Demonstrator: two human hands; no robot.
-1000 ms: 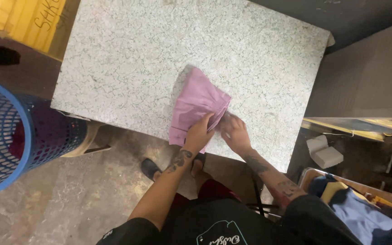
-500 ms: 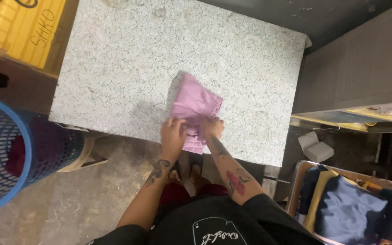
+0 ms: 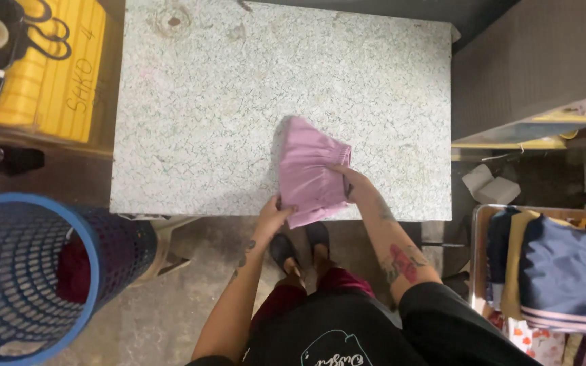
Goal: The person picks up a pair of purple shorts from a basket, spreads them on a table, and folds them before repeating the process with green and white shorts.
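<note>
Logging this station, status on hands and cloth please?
Left hand grips pink cloth at near edge. Right hand pinches its right side. Cloth folded on table. Nothing in the way.

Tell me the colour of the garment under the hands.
The garment is plain pink, with a gathered waistband; the head view shows it clearly.

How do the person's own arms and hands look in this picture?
Both forearms are bare below short black sleeves. The left hand follows a forearm with small dark tattoos; the right hand follows a forearm with a larger red and dark tattoo. No gloves, rings or watch are visible.
</note>
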